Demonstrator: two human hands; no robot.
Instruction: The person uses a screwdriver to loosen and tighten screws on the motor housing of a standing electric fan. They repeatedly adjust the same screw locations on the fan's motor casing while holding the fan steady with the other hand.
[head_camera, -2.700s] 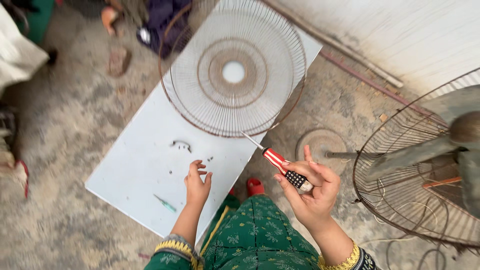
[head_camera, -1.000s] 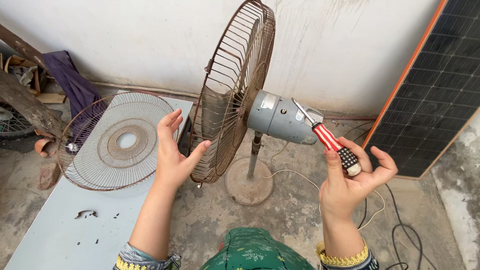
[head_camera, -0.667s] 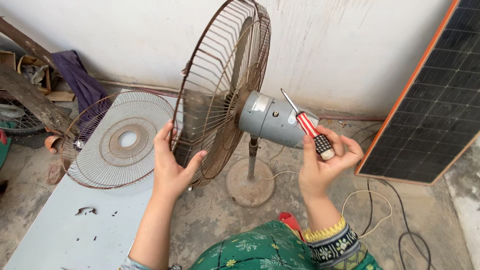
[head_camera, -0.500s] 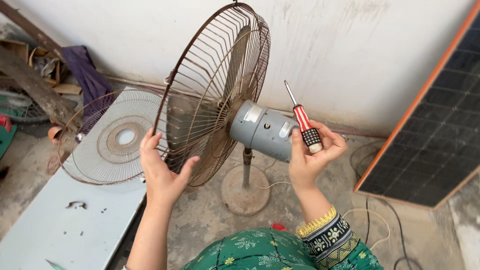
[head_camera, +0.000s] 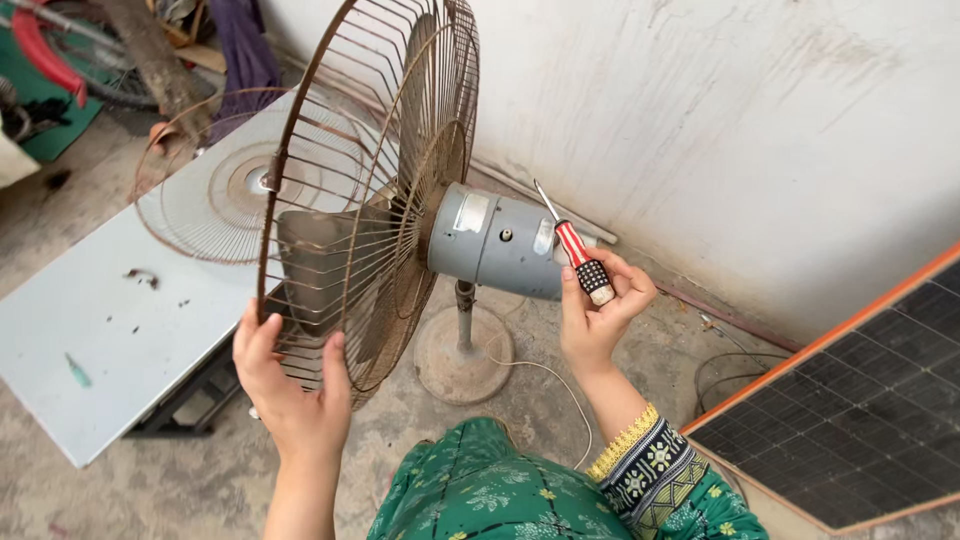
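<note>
The front grille (head_camera: 235, 180) already lay detached on the counter (head_camera: 90, 330). The left hand (head_camera: 290, 390) gripped the rear guard (head_camera: 370, 190) rim; the right hand (head_camera: 600, 310) clasped a screwdriver (head_camera: 575, 250) beside the motor housing (head_camera: 495, 242) — guard and blades remained mounted.

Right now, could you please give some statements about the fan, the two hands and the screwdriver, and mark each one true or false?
1. The left hand grips the lower rim of the rusty fan cage. True.
2. The right hand holds a hammer. False: it holds a red-handled screwdriver, its tip pointing up.
3. The screwdriver is beside the grey motor housing. True.
4. A detached fan grille lies on the pale table. True.
5. The fan lies flat on the floor. False: it stands upright on its round base.
</note>
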